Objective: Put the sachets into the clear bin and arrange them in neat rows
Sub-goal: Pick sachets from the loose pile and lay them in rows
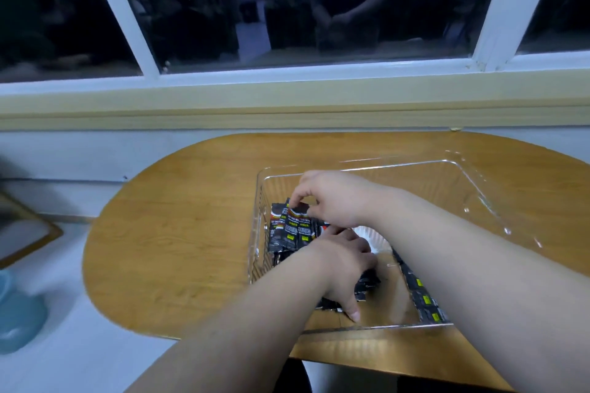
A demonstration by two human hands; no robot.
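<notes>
With most sachets point(289, 230) already inside the clear bin point(479, 198) on the table point(178, 233), the right hand point(332, 198) fingers pinch one far-left sachet while the left hand point(343, 265) fingers press spread on a near pile, rows unfinished.

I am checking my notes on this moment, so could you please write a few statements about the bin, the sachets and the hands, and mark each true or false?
1. Both hands are inside the clear bin. True.
2. The right hand pinches the top edges of the black sachets at the bin's left side. True.
3. The bin is packed full of sachets. False: its far right part is bare.
4. The left hand rests on the wooden table outside the bin. False: it presses on sachets inside the bin.
5. More sachets lie by the bin's near right. True.
</notes>
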